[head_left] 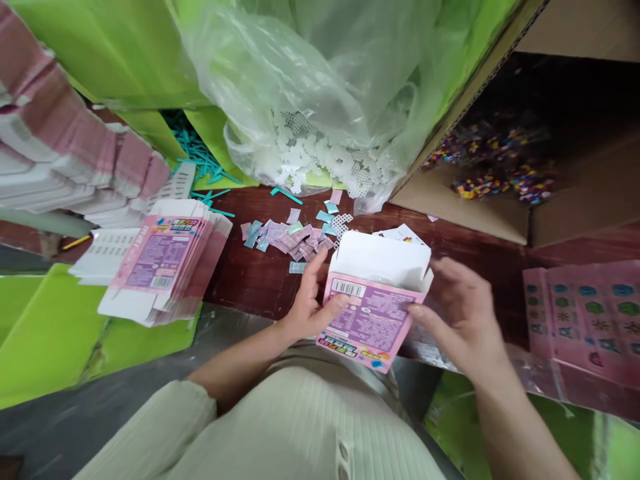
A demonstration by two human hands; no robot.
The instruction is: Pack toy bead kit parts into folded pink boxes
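A small pink and purple carton (373,317) is tilted in front of me, its printed panel with a barcode facing up and its white top flap (383,257) raised. My left hand (315,300) is closed on the carton's left side, thumb across the printed face. At the right edge, my right hand (463,310) has its thumb against the carton and its fingers spread away beside the flap, blurred by motion. Just beyond the carton lie a pile of small pink and blue sachets (300,240) and a white perforated plastic piece (341,225).
Flat cartons (163,260) are stacked at left, near more piled cartons (75,147). Teal plastic sticks (197,150) fill a green opening. A clear bag (320,133) holds white grid pieces. At right are a cardboard box (470,213) with colourful packets and pink printed sheets (585,320).
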